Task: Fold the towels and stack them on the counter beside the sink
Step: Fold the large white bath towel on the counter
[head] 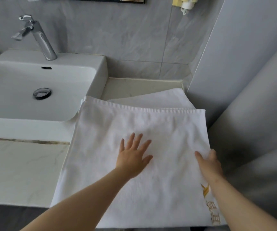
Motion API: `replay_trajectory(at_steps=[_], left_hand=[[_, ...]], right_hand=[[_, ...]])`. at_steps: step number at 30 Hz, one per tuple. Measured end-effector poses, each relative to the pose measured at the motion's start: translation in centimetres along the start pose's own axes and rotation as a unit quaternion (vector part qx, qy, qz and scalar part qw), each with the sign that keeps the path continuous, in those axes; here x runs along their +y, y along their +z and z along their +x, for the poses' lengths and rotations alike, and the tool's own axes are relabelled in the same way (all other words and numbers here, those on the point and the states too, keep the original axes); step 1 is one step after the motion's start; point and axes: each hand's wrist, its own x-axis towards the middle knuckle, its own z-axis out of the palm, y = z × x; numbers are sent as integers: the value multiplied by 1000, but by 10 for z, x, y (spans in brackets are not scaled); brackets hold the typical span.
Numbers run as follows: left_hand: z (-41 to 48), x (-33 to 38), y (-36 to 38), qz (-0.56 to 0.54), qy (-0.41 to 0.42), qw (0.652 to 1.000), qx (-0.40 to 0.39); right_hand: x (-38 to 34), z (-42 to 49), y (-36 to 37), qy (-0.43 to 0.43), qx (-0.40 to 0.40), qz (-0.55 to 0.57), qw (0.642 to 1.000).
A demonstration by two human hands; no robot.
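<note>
1. Left arm (84, 197) reaches in from the bottom edge; right arm (242, 205) comes in at bottom right
2. Left hand (132, 157) lies palm down on the middle of the towel (109, 130), fingers straight and spread, holding nothing
3. Right hand (209, 162) grips the towel's right edge, thumb on top, fingers curled round the hem
4. Towel is white, spread flat on the counter (26, 172) right of the sink (18, 124); far left corner laps onto the sink rim, near edge hangs over the counter front
5. Gold stitching (206, 190) on the near right corner, partly hidden by the right arm
6. Lower layer (159, 97) of white cloth sticks out behind the towel; cannot tell if it is a separate towel
7. Tap (39, 35) stands at the back of the sink, grey tiled wall (126, 34) behind
</note>
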Motion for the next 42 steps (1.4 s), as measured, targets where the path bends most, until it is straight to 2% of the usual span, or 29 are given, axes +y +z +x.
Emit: replay_trajectory(at_steps=[2, 5, 7, 10, 12, 15, 19, 23, 27, 30, 32, 38, 42], left_hand=[[-10, 7, 16, 4, -9, 999, -39], [-20, 5, 27, 32, -16, 999, -41], [-25, 3, 30, 37, -14, 999, -29], [-35, -1, 34, 34, -15, 999, -26], [-45, -3, 36, 31, -21, 999, -19], [-59, -4, 38, 22, -27, 999, -16], [-82, -13, 41, 35, -5, 999, -22], [-105, -22, 40, 42, 21, 998, -30], [-124, -28, 34, 38, 57, 995, -74], [-131, -26, 34, 104, 79, 987, -97], [-134, -22, 34, 149, 80, 980, -104], [-134, -18, 24, 122, 71, 985, -102], [-134, -19, 21, 114, 68, 983, -127]], right_hand=[[10, -10, -6, 25, -2, 54, 998], [22, -24, -16, 53, -14, 81, 995], [28, -37, -20, 15, 28, 5, 999], [33, -57, -20, -135, 116, -168, 969], [35, -70, -12, -212, 83, -217, 949], [45, -83, 2, -236, 16, -257, 937], [62, -95, 8, -294, 11, -298, 908], [72, -109, 8, -359, 4, -268, 894], [84, -118, 3, -360, -96, -324, 870], [91, -116, 1, -387, -90, -373, 839], [95, -115, -1, -406, -53, -391, 824], [105, -109, 3, -375, 64, -313, 870], [107, -121, 2, -253, 134, -216, 934]])
